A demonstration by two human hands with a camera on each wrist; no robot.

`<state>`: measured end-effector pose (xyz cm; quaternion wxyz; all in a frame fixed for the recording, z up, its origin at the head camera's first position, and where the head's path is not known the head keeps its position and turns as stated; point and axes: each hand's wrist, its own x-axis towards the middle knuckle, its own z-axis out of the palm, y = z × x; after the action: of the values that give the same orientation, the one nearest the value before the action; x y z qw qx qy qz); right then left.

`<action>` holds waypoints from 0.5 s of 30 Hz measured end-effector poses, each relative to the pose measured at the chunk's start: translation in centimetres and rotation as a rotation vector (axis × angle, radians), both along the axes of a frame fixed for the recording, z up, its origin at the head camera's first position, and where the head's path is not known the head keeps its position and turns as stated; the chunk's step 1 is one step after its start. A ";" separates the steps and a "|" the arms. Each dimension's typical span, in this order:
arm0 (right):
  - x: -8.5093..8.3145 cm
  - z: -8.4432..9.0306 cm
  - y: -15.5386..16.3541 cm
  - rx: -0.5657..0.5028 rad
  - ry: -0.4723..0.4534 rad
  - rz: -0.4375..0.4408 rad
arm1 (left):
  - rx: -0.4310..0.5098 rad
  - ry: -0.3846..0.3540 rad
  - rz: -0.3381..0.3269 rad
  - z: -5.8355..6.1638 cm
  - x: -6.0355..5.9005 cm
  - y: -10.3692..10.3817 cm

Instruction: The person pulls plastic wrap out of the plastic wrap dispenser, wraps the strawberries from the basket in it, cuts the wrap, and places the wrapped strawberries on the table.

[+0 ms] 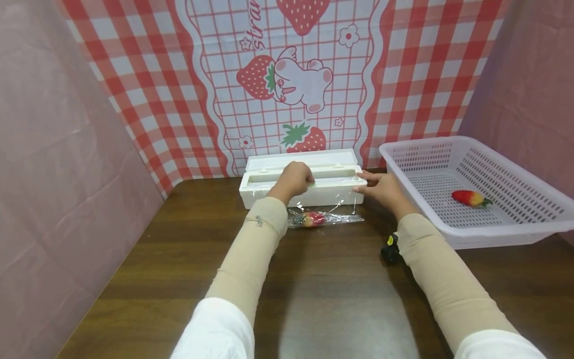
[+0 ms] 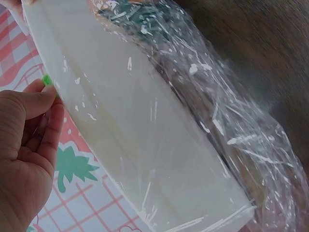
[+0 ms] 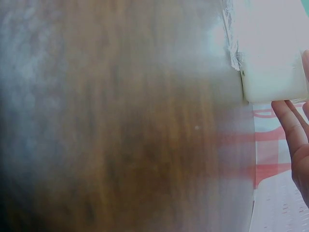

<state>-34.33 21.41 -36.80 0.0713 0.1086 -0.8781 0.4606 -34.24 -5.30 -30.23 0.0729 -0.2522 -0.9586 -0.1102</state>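
Two hands work at the white cling-film dispenser box, which sits with its lid open at the far edge of the brown table, against the checked strawberry backdrop. Your left hand rests on the front rim of the box, thumb and fingers pinching a small green tab there. Your right hand presses straightened fingers against the right end of the box, bracing it without curling round it.

Clear film hangs from the box front down to the table. Judge it light, limp, clingy and easily torn; take hold at an edge and keep it taut. The box appears rigid and light, so steady it at the ends.

Just in front of the box lies a film-wrapped strawberry. A second strawberry lies in the white basket to your right.
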 end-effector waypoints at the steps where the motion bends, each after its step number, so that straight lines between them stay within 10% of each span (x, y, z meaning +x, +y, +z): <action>1: 0.0 0.0 0.0 0.001 0.004 0.001 | -0.003 0.002 0.003 0.0 0.0 -0.1; 15: 0.0 -0.1 0.0 0.031 0.001 -0.011 | -0.019 0.004 0.015 -0.3 -0.1 -1.2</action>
<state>-34.35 21.44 -36.89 0.0727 0.1053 -0.8855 0.4466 -34.36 -6.47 -30.55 0.0730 -0.2457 -0.9614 -0.1000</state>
